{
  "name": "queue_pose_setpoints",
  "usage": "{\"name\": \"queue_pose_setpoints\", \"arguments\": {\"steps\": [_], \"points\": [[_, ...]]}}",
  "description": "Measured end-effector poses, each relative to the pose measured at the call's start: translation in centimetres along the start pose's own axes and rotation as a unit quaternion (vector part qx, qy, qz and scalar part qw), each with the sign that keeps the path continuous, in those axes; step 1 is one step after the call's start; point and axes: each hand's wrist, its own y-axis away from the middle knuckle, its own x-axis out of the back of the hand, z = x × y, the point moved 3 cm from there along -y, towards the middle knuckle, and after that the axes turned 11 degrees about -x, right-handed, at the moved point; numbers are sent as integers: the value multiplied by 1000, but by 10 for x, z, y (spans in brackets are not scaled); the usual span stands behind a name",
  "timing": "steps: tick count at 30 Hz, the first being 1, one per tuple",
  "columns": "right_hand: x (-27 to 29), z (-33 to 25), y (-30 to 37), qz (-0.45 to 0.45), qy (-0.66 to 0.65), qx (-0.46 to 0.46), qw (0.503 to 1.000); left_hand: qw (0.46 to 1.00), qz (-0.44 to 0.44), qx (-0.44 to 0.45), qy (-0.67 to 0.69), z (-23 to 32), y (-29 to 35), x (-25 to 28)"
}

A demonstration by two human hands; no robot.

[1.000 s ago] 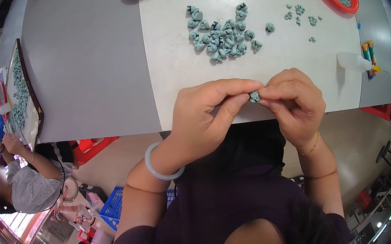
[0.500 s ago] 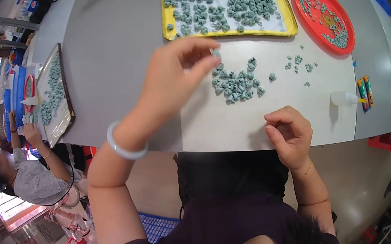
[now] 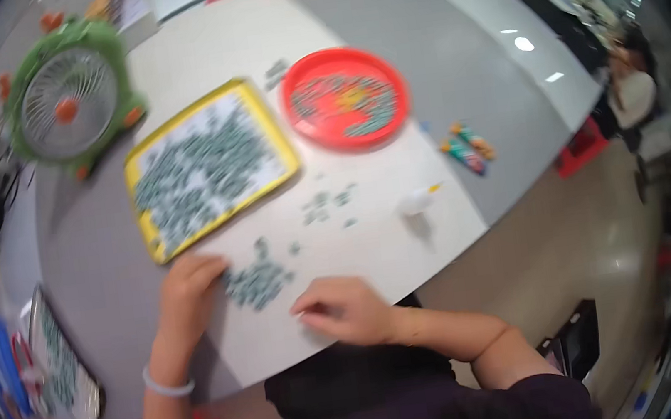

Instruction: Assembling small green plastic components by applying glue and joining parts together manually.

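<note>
My left hand (image 3: 189, 290) rests on the table with its fingers bent down at the left edge of a small pile of grey-green pieces (image 3: 257, 283). The blur hides whether it has picked one up. My right hand (image 3: 341, 309) lies on the white sheet (image 3: 381, 241) just right of the pile, fingers pinched together, with nothing visible in them. Beyond the pile a yellow tray (image 3: 133, 188) holds many of the same pieces. A few loose pieces (image 3: 320, 205) lie further out on the sheet.
A red round tray (image 3: 402, 92) of small pieces sits right of the yellow one. A small white bottle (image 3: 414, 200) and coloured tubes (image 3: 467, 148) lie to the right. A green fan (image 3: 74, 95) stands at the far left. Another tray (image 3: 57, 365) is at the near left edge.
The view has swung up and to the right. My left hand came back from the yellow tray to the pile's edge. My right hand stayed closed near the table's front edge.
</note>
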Motion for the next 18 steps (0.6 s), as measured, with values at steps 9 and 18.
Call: {"name": "queue_pose_setpoints", "arguments": {"steps": [9,18], "points": [[59,1,49,392,123,158,898,985,85,127,75,9,20,16],[115,11,31,318,126,-96,935,836,156,323,416,68,57,-18]]}}
